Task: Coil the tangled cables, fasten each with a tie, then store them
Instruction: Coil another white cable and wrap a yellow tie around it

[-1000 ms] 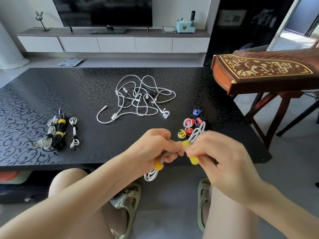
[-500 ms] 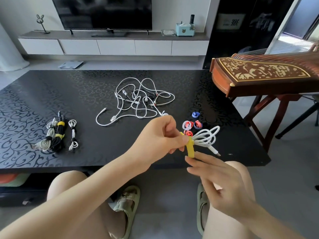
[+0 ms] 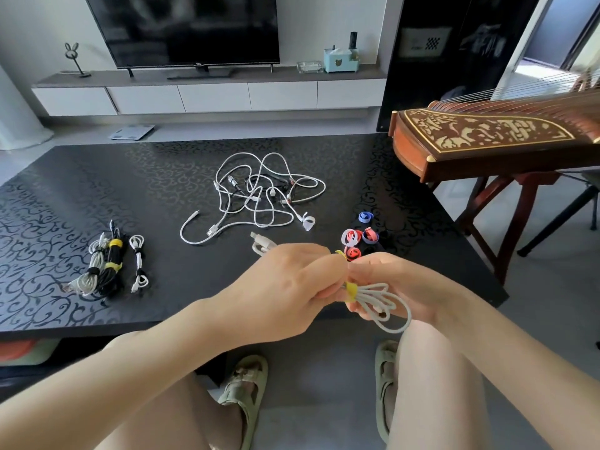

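A coiled white cable (image 3: 380, 300) hangs over the table's front edge, bound by a yellow tie (image 3: 350, 290). My left hand (image 3: 285, 284) grips the coil's middle, and its plug end (image 3: 259, 243) sticks out past my knuckles. My right hand (image 3: 399, 284) pinches the cable at the tie, its fingers curled behind the loops. A tangle of white cables (image 3: 259, 198) lies mid-table. Three tied bundles (image 3: 107, 264) lie at the left. Loose red, blue and yellow ties (image 3: 357, 237) sit just beyond my hands.
The black patterned table (image 3: 162, 177) spans the view. A wooden zither on a stand (image 3: 487, 138) juts in at the right, close to the table's corner. A TV and low cabinet (image 3: 207, 92) stand at the back. My knees and sandals are below.
My right hand has risen from below and taken hold of the cable at the yellow tie. The coil has swung so its loops now point down and right.
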